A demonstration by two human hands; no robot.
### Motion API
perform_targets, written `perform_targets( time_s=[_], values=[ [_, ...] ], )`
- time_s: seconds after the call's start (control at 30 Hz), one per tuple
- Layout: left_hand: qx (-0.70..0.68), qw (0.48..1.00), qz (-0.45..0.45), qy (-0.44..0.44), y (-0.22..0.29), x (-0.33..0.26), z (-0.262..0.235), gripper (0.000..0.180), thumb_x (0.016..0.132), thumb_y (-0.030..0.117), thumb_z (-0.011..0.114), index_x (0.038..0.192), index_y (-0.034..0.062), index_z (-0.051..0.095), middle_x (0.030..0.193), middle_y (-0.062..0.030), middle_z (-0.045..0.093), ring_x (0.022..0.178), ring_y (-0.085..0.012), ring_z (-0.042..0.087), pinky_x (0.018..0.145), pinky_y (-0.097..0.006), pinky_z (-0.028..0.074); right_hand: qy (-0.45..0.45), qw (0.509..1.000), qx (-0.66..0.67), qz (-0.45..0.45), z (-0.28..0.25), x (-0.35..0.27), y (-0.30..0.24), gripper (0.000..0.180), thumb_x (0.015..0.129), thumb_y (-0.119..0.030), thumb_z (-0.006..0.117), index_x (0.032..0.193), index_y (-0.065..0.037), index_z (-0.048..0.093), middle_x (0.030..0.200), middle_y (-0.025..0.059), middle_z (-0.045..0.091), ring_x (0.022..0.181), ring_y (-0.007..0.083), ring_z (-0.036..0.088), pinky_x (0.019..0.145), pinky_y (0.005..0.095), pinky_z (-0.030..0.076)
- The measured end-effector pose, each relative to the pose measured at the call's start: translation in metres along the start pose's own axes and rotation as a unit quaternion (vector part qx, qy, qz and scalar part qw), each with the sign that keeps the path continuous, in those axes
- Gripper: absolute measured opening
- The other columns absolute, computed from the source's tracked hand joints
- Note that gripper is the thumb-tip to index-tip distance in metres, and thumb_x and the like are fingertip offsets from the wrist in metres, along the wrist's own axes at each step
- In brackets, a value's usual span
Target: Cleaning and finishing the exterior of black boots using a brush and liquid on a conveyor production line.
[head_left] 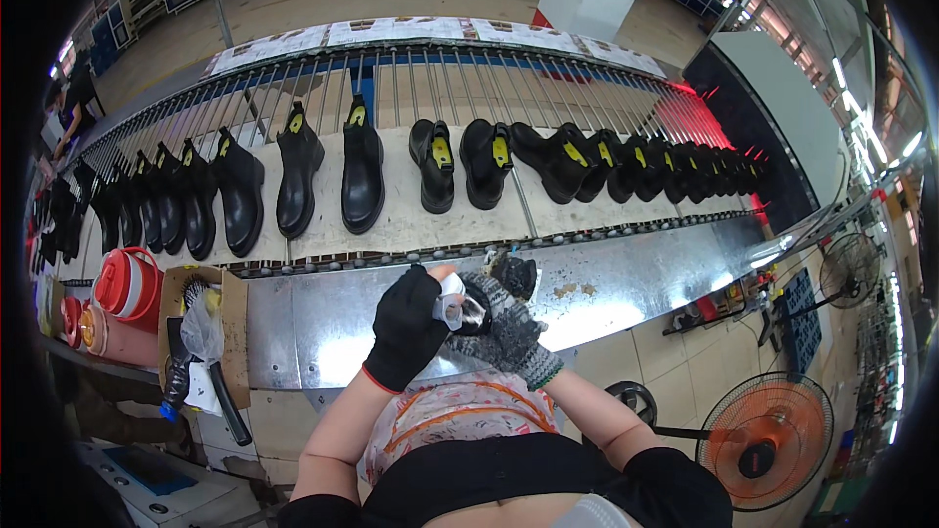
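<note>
My left hand (406, 325), in a black glove with a red cuff, is closed on a crumpled white cloth (450, 299). Bare fingertips show at the glove's end. The cloth lies against a glossy black boot (476, 309), seen toe first over the steel bench. My right hand (515, 330), in a grey knitted glove, wraps round the boot's right side. The gloves cover most of the boot, so its shaft cannot be made out. Just beyond the right hand, a dark crumpled lump (515, 275) rests on the bench; its kind is unclear.
Behind the steel bench (303, 323), a roller conveyor (577, 88) carries a long row of black boots (362, 176). On the left stand a cardboard box (238, 308) with a brush and bottle, and red-and-white jugs (127, 286). An orange fan (768, 440) stands at lower right.
</note>
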State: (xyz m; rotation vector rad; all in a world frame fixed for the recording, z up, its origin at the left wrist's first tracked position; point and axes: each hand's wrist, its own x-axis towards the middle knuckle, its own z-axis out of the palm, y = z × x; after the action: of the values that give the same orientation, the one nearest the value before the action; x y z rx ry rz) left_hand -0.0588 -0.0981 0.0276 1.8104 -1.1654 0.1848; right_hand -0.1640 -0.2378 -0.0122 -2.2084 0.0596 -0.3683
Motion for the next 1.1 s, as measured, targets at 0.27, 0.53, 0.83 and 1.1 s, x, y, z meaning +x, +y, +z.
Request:
perform_targets(
  time_s=[0.27, 0.53, 0.83, 1.1],
  values=[
    [-0.068, 0.986, -0.102, 0.109, -0.016, 0.015, -0.015, 0.026, 0.082, 0.010, 0.062, 0.107, 0.0042, 0.057, 0.084, -0.0121, 0.060, 0.073, -0.0228, 0.060, 0.065, -0.029, 0.046, 0.063, 0.997, 0.039, 0.027, -0.015, 0.006, -0.002, 0.075, 0.063, -0.020, 0.082, 0.125, -0.003, 0.044, 0.114, 0.0129, 0.054, 0.107, 0.0264, 0.053, 0.095, 0.0364, 0.043],
    [-0.278, 0.933, -0.187, -0.131, -0.043, -0.028, 0.028, 0.032, 0.087, 0.016, 0.057, 0.118, 0.0082, 0.053, 0.077, -0.0024, 0.055, 0.065, -0.0088, 0.048, 0.061, -0.025, 0.042, -0.006, 0.981, -0.187, -0.039, -0.062, 0.016, -0.001, 0.067, 0.063, -0.024, 0.082, 0.119, -0.004, 0.051, 0.111, 0.0142, 0.059, 0.102, 0.0284, 0.059, 0.089, 0.0366, 0.047],
    [-0.316, 0.920, -0.188, -0.135, -0.031, -0.033, 0.041, 0.042, 0.085, 0.012, 0.059, 0.125, 0.0042, 0.049, 0.101, -0.0128, 0.062, 0.088, -0.0200, 0.060, 0.077, -0.030, 0.047, -0.088, 0.931, -0.320, -0.151, -0.091, 0.038, -0.030, 0.052, 0.067, -0.026, 0.075, 0.112, -0.005, 0.058, 0.100, 0.0151, 0.063, 0.091, 0.0320, 0.061, 0.083, 0.0393, 0.048],
    [-0.287, 0.944, -0.150, -0.060, -0.026, -0.035, 0.054, 0.045, 0.082, 0.000, 0.055, 0.126, 0.0042, 0.048, 0.095, -0.0101, 0.060, 0.080, -0.0144, 0.056, 0.073, -0.028, 0.046, -0.091, 0.898, -0.389, -0.186, -0.095, 0.044, -0.034, 0.053, 0.069, -0.030, 0.073, 0.115, -0.007, 0.058, 0.101, 0.0132, 0.064, 0.092, 0.0292, 0.062, 0.083, 0.0386, 0.048]
  ],
)
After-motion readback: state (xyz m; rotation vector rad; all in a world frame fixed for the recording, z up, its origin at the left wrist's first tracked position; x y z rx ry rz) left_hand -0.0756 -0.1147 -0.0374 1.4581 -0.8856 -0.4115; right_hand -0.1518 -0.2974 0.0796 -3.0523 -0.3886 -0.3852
